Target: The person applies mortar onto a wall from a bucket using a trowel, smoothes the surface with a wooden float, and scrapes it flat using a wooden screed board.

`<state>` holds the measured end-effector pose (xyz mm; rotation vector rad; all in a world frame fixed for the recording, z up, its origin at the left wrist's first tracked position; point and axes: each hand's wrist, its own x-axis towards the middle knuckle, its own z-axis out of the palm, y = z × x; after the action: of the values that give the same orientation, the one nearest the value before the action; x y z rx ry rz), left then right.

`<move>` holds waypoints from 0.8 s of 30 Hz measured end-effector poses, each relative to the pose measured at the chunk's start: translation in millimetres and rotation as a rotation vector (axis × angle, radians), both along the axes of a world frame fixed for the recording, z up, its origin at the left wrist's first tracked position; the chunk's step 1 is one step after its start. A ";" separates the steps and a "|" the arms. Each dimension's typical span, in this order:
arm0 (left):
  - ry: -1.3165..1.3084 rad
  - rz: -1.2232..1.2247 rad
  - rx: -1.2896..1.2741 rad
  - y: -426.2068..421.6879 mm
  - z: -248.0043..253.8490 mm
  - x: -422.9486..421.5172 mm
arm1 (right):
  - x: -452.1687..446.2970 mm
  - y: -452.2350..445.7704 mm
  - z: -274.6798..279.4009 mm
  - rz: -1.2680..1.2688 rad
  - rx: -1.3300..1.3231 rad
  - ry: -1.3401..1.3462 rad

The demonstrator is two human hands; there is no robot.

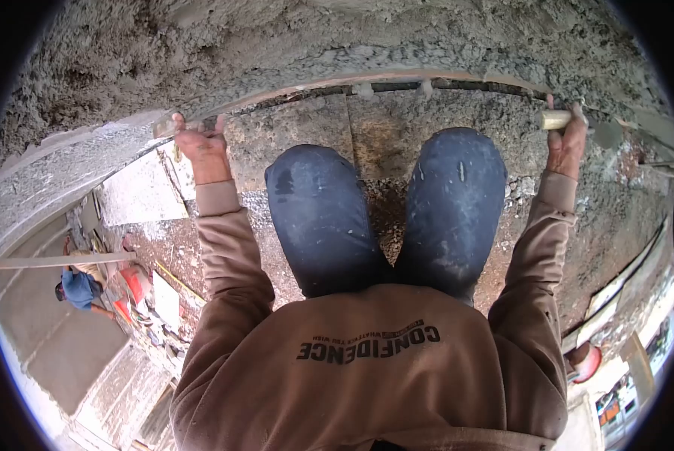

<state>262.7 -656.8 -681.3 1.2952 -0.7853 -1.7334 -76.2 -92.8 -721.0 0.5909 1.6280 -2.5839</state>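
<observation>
At the left, my left hand [204, 150] is raised to the lower edge of the rough mortar wall [292, 45], fingers curled round a long thin strip [359, 78]. The strip runs along the wall base between my hands and looks curved in this view. On the right, my right hand [568, 143] is closed round a pale wooden piece [555, 120] at the wall's edge. Whether this piece joins the strip cannot be made out. Mortar-stained boards [386, 135] lie below the wall, in front of my knees.
A person in blue [81, 289] bends near red items [132, 284] at the far left, beyond a beam [59, 261]. A white panel [140, 192] lies by my left arm. A red bucket [586, 362] stands at the lower right.
</observation>
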 end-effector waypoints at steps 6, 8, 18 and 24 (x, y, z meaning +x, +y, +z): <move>0.026 -0.013 -0.020 -63.7 8.2 38.0 | 44.3 -58.9 28.6 0.009 -0.091 0.059; 0.034 -0.014 -0.029 -62.1 11.8 40.2 | 51.4 -66.0 31.3 0.018 -0.142 0.070; 0.049 -0.105 -0.210 -35.6 12.0 73.7 | 92.6 -64.4 41.9 -0.040 -0.147 0.024; -0.012 -0.134 0.193 -45.6 -76.1 105.9 | 122.6 -17.7 -53.8 -0.214 0.027 -0.302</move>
<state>368.6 -702.3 -757.4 1.4097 -0.7404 -1.9494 46.3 -110.5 -774.8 1.1514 1.5770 -2.4539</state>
